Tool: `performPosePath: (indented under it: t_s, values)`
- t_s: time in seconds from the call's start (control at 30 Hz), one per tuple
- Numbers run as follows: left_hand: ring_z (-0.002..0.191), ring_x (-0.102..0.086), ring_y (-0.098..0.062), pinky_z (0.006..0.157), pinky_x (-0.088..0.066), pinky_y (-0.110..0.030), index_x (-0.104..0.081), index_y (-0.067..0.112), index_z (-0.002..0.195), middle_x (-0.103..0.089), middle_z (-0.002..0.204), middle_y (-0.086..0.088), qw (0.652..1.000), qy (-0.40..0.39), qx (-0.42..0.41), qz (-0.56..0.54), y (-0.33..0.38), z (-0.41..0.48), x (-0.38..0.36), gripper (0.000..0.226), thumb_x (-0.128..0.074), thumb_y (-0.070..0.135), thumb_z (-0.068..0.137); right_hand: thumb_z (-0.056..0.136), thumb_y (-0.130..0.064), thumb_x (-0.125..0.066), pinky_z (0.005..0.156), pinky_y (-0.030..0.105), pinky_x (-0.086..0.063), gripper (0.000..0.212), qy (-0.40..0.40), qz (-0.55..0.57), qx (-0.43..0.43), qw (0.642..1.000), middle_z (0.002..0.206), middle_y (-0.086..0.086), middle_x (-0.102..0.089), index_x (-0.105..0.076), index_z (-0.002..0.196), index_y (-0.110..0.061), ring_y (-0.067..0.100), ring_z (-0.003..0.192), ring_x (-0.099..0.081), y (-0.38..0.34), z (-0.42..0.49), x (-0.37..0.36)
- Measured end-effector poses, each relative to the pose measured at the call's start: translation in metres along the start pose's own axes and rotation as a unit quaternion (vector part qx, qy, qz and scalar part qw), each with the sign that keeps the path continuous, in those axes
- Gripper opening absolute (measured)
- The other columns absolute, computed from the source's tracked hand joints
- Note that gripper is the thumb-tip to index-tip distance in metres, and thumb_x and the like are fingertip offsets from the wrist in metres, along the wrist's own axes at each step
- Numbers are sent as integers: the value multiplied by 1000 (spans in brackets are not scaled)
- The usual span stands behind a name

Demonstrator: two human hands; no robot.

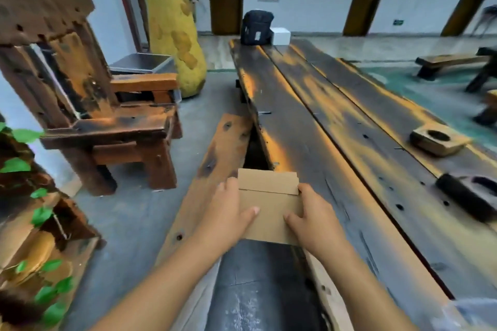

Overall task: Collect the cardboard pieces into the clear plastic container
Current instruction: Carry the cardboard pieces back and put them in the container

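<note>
both hands are on the cardboard pieces [269,204], a small stack held low in the view, just at 6 o'clock from centre, above the gap between the bench [212,169] and the long table [349,142]. left hand [228,212] grips the left edge, thumb on top; right hand [314,215] pinches the right edge likewise. the stack looks light, stiff and flat, sheets slightly offset, so they could slide apart. squeezing both side edges seems wise. the clear container, perhaps at 4 o'clock, i cannot make out.

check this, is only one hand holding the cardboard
No, both the left hand and right hand grip the cardboard pieces.
</note>
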State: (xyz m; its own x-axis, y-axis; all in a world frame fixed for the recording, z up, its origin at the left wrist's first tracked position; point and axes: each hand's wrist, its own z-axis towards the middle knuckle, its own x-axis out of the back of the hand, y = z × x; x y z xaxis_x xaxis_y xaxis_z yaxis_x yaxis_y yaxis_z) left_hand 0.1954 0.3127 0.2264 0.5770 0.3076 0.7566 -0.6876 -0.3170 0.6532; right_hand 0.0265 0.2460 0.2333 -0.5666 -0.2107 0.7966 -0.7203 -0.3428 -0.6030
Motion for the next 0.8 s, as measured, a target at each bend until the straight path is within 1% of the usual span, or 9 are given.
performPosePath:
  t_s: [0.1,0.2,0.27,0.4,0.5,0.53,0.6,0.67,0.8]
  values:
    - [107,-53,-26,81,-42,-34,-42,18,110,-49,115,-3,998,-24,-52,7,15,23,-19,44,-67,42,84,85,-22,-64,85,37,-46,43,32,-7,-58,998,117,5,-60,-46,123,-18,25,110,-55,13,5,10]
    - [106,-55,-30,87,-46,-41,-41,18,110,-50,113,-3,994,-58,-94,14,20,49,-28,44,-64,46,84,86,-23,-63,83,40,-49,39,58,-15,-116,991,113,5,-60,-45,120,-18,26,106,-56,19,14,12]
    - [104,-56,-31,86,-47,-44,-39,20,111,-49,111,-2,989,-75,-123,13,23,69,-29,46,-63,49,84,86,-23,-63,80,37,-48,37,72,-15,-146,986,112,4,-59,-44,118,-18,25,104,-56,19,22,12]
    - [101,-57,-30,78,-47,-40,-37,23,108,-49,109,-1,980,-98,-170,8,26,101,-32,45,-63,51,83,86,-24,-65,75,37,-50,39,111,-17,-184,976,101,-3,-53,-44,118,-20,21,97,-57,19,37,9]
    - [101,-57,-29,78,-46,-38,-37,24,107,-50,112,0,972,-122,-200,0,28,118,-38,46,-65,51,82,85,-29,-66,59,28,-47,34,142,-21,-212,967,90,-12,-49,-40,108,-30,5,76,-52,25,41,4]
    - [101,-57,-29,80,-46,-38,-38,23,107,-49,112,0,969,-131,-212,-2,29,123,-41,46,-66,51,82,85,-30,-66,56,25,-45,34,152,-20,-227,962,88,-14,-49,-40,107,-31,2,73,-50,28,42,3]
    - [99,-56,-28,79,-46,-38,-38,20,105,-48,109,0,961,-145,-234,-7,33,129,-48,47,-67,49,83,85,-32,-66,54,21,-42,37,165,-15,-253,953,91,-15,-50,-42,113,-31,0,73,-49,35,40,2]
    - [97,-55,-26,74,-42,-34,-37,19,104,-48,108,-1,955,-159,-250,-8,39,131,-56,47,-68,48,83,84,-33,-66,56,21,-42,42,175,-9,-273,946,96,-14,-52,-44,119,-31,3,76,-51,42,36,2]
    - [97,-54,-24,74,-41,-34,-36,20,103,-50,108,-2,937,-193,-290,-2,61,130,-78,47,-68,48,83,83,-35,-66,54,19,-39,41,189,-20,-316,930,96,-12,-51,-42,116,-32,3,76,-49,56,16,13]
